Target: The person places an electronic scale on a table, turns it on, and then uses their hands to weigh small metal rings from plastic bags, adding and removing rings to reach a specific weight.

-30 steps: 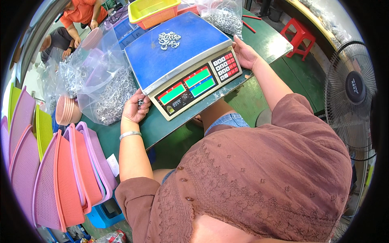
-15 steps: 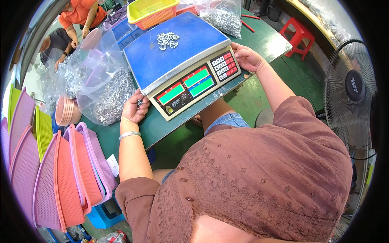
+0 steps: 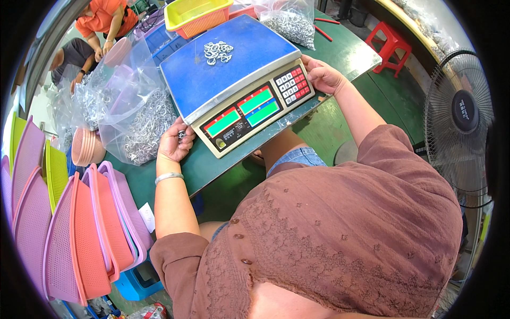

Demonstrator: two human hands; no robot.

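Observation:
A blue-topped counting scale (image 3: 228, 80) with green lit displays and a keypad stands at the table's front edge. On its platform lies a small heap of shiny metal hooks (image 3: 218, 52). My left hand (image 3: 176, 140) is at the scale's front left corner, its fingers curled around a few small metal pieces, probably hooks too. Around the scale's right edge, beside the keypad, my right hand (image 3: 325, 77) has its fingers bent against the casing. A clear plastic bag full of metal hooks (image 3: 146, 127) rests left of the scale.
Stacked purple, coral and green plastic baskets (image 3: 101, 228) fill the left side. Behind the scale are a yellow basket (image 3: 196, 13) and another bag of metal pieces (image 3: 289, 26). A fan (image 3: 462, 114) and red stool (image 3: 389, 48) are at right. Co-workers' hands (image 3: 101, 52) show far left.

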